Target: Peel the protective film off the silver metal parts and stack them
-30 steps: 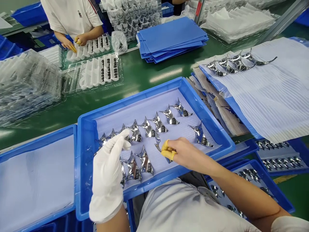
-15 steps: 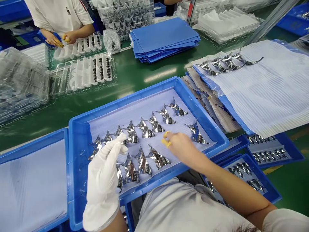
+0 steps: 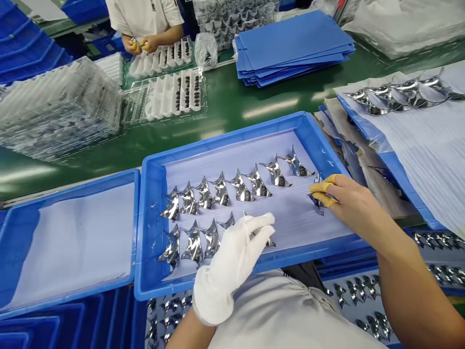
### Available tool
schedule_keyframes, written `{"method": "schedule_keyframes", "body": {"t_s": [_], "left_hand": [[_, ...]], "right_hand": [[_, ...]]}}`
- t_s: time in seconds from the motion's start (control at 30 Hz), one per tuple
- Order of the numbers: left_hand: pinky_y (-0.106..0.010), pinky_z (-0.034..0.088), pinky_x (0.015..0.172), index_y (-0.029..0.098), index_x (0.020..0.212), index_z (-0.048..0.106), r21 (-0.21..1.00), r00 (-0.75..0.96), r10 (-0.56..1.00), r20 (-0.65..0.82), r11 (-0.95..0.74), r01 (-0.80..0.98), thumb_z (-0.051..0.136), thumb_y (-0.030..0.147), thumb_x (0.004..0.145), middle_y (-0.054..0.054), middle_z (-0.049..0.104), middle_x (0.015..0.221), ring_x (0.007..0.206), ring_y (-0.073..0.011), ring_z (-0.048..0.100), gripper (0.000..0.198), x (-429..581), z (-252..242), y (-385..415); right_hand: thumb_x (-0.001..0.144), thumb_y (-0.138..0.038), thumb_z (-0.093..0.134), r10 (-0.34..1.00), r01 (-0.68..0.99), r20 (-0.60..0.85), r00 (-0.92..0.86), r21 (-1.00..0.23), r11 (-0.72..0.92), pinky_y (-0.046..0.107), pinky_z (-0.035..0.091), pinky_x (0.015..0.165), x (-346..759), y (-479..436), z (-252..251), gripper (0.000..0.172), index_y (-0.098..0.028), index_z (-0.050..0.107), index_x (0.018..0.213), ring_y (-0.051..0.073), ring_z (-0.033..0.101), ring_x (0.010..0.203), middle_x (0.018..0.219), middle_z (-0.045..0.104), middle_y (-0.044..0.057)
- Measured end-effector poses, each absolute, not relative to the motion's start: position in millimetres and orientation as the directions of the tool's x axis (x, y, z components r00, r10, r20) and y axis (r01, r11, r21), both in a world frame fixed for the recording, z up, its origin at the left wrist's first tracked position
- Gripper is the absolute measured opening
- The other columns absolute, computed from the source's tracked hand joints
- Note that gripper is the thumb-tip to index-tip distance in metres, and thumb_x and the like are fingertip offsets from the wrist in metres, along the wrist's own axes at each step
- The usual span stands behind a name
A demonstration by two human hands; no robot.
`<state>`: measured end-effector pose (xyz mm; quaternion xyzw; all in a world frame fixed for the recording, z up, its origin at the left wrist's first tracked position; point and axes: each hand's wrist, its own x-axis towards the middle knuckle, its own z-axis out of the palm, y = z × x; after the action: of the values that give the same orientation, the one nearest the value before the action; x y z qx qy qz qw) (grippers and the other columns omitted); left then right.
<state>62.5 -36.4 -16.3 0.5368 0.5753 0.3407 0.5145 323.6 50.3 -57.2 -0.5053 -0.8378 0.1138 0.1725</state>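
A blue tray [image 3: 154,228] lined with a white sheet lies in front of me and holds two rows of shiny chrome fin-shaped parts [image 3: 241,186]. My left hand [image 3: 232,264], in a white glove, hovers over the near row with its fingers together and stretched out, over one chrome part [image 3: 268,242]. My right hand [image 3: 348,201] is bare, with yellow finger cots. It pinches a chrome part [image 3: 317,201] at the tray's right end.
An empty lined blue tray [image 3: 69,242] lies at my left. More chrome parts [image 3: 395,94] rest on white sheets at right, and others fill trays [image 3: 366,298] below. Across the green belt [image 3: 225,104] are blue sheets [image 3: 294,46], clear blister trays [image 3: 58,109] and another person [image 3: 145,19].
My right hand has moved from the tray's middle to its right end and taken hold of the lone part there. My left hand has shifted right along the near row. The view turned left.
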Motion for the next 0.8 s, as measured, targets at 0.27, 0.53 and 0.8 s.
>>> {"method": "schedule_keyframes", "body": {"t_s": [0.27,0.53,0.8], "left_hand": [[-0.035,0.052,0.094,0.028,0.132,0.062,0.967,0.013,0.969,-0.247,0.246,0.069,0.066,0.037,0.087,-0.005,0.070,0.116,0.100,-0.0214,0.066,0.046,63.3,-9.7,-34.1],[-0.026,0.055,0.070,0.023,0.116,0.070,0.935,-0.203,0.929,-0.309,0.257,-0.245,0.073,0.030,0.081,-0.003,0.074,0.093,0.075,-0.0154,0.067,0.035,52.9,-13.9,-38.7],[-0.023,0.042,0.052,0.018,0.086,0.076,0.954,-0.384,0.873,-0.300,0.264,-0.144,0.067,0.039,0.086,0.001,0.065,0.068,0.056,-0.0096,0.052,0.023,51.4,-8.3,-35.2]], "right_hand": [[0.093,-0.015,0.060,0.727,0.005,0.442,-0.525,-0.853,0.523,0.025,0.055,0.075,252.0,16.2,-17.7,0.021,-0.023,0.070,0.110,0.015,0.067,0.089,0.095,0.070,0.006],[0.097,-0.028,0.057,0.788,0.083,0.221,-0.574,-0.942,0.324,0.023,0.053,0.075,233.0,1.9,-21.1,0.022,-0.017,0.069,0.112,0.013,0.066,0.078,0.091,0.073,0.006],[0.093,-0.023,0.061,0.734,-0.035,0.117,-0.669,-0.991,0.127,0.024,0.053,0.075,221.5,-4.0,-24.4,0.018,-0.017,0.074,0.104,0.012,0.065,0.077,0.093,0.076,0.006]]}}
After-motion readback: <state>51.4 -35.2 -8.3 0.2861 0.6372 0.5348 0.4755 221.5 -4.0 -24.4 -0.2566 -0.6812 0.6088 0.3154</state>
